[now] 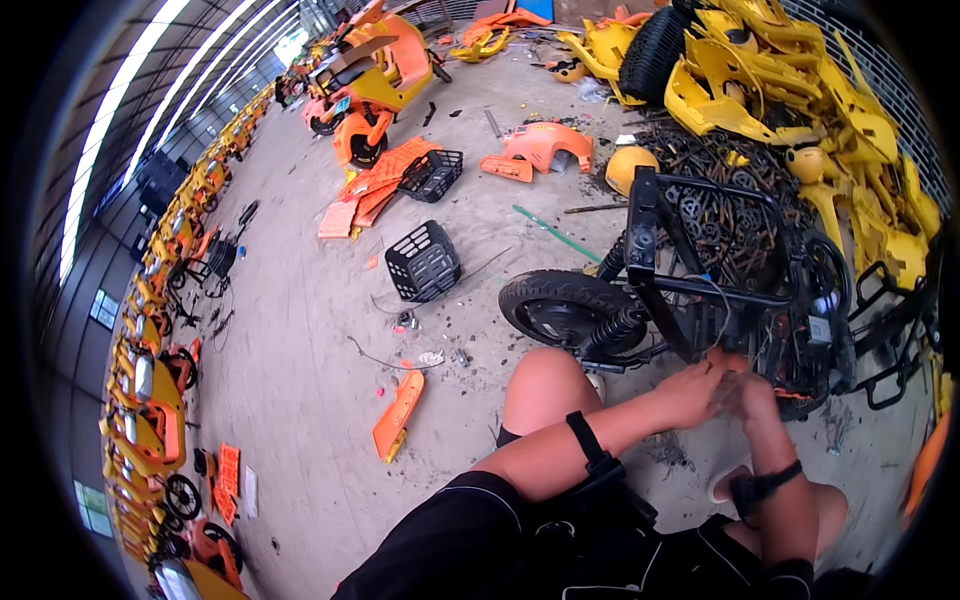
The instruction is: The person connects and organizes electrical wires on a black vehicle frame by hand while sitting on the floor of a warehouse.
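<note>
In front of me stands a stripped scooter frame (690, 290) of black tubing, with its wheel (565, 305) toward the left. Both hands meet at its lower near side, beside a small orange piece (728, 360) whose kind I cannot make out. My left hand (693, 396) reaches in with fingers closed; what they hold, if anything, is hidden. Close against it, my right hand (750, 398) is smeared by motion, and its fingers do not show clearly. Thin cables (722, 300) hang from the frame just above the hands.
Black plastic baskets (424, 262) and an orange panel (398, 415) lie on the floor to the left. Beyond the frame are a heap of dark metal parts (735, 220) and piled yellow body panels (850, 130). An orange and yellow scooter (375, 85) stands farther off; many more line the left wall.
</note>
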`<state>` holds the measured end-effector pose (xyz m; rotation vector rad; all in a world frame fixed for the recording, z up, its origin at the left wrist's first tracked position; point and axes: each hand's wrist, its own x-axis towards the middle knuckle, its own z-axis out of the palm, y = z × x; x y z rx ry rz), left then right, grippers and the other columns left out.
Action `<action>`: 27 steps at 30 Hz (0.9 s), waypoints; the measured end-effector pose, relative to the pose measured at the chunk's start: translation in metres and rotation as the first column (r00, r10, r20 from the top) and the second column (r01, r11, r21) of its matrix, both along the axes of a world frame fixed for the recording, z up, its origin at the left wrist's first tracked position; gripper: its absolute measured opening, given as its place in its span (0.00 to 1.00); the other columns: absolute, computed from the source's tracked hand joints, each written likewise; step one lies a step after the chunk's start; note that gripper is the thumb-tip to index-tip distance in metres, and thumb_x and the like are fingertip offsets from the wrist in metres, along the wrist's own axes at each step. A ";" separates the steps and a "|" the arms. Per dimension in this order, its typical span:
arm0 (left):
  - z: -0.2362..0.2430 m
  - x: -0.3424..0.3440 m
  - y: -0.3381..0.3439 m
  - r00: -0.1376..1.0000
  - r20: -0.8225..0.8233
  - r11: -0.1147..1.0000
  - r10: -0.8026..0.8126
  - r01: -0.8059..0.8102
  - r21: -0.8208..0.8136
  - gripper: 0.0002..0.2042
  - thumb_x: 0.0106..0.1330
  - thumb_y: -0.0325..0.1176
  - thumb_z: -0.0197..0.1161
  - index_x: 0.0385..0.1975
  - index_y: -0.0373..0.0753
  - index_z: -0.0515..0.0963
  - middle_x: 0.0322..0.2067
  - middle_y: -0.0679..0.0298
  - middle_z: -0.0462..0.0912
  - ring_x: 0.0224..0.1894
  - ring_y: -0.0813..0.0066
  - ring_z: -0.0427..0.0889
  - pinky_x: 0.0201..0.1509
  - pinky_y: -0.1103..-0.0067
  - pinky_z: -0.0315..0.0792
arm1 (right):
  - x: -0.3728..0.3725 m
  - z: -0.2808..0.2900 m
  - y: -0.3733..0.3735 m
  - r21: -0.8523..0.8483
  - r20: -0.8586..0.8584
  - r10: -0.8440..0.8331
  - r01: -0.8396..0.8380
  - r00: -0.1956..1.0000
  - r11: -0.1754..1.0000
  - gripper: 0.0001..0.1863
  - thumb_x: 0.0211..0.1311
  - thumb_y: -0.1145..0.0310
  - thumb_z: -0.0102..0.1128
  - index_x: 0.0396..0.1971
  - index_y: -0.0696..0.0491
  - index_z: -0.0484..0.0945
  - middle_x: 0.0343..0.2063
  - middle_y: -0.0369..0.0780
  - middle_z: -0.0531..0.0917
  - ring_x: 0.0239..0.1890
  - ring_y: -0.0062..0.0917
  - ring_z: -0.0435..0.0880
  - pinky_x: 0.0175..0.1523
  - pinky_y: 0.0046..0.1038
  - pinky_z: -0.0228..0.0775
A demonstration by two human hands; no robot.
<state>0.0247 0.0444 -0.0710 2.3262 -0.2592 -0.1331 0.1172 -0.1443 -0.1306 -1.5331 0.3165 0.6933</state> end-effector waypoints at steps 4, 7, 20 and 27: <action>-0.009 -0.002 -0.017 0.976 0.205 0.983 0.078 -0.040 -0.181 0.23 0.66 0.39 0.59 0.55 0.33 0.66 0.45 0.43 0.76 0.52 0.43 0.75 0.54 0.60 0.71 | -0.004 0.091 -0.013 0.215 0.048 -0.095 0.083 0.994 0.973 0.14 0.73 0.59 0.50 0.42 0.55 0.75 0.33 0.39 0.82 0.31 0.29 0.82 0.33 0.28 0.72; -0.006 0.001 -0.023 0.998 0.040 0.986 -0.040 0.046 -0.158 0.12 0.68 0.37 0.55 0.42 0.35 0.72 0.34 0.48 0.79 0.42 0.45 0.79 0.45 0.58 0.72 | -0.005 0.120 -0.016 0.255 0.130 -0.186 0.148 0.974 0.956 0.13 0.71 0.58 0.53 0.41 0.53 0.76 0.33 0.38 0.82 0.32 0.28 0.83 0.35 0.27 0.72; 0.017 -0.016 -0.004 0.985 0.167 0.964 0.033 0.013 -0.264 0.12 0.75 0.37 0.49 0.44 0.36 0.75 0.28 0.52 0.76 0.34 0.52 0.78 0.39 0.66 0.71 | 0.062 0.154 -0.075 0.637 0.205 -0.392 0.182 0.897 0.749 0.14 0.69 0.63 0.56 0.48 0.55 0.77 0.37 0.35 0.82 0.41 0.22 0.80 0.51 0.26 0.71; 0.042 -0.020 0.027 0.956 0.168 0.843 0.240 -0.120 -0.525 0.12 0.74 0.35 0.54 0.46 0.34 0.79 0.31 0.59 0.80 0.32 0.72 0.80 0.38 0.75 0.74 | 0.158 0.084 -0.168 0.729 0.103 -0.465 0.252 0.879 0.636 0.09 0.69 0.70 0.53 0.44 0.58 0.76 0.35 0.35 0.80 0.40 0.22 0.78 0.52 0.23 0.70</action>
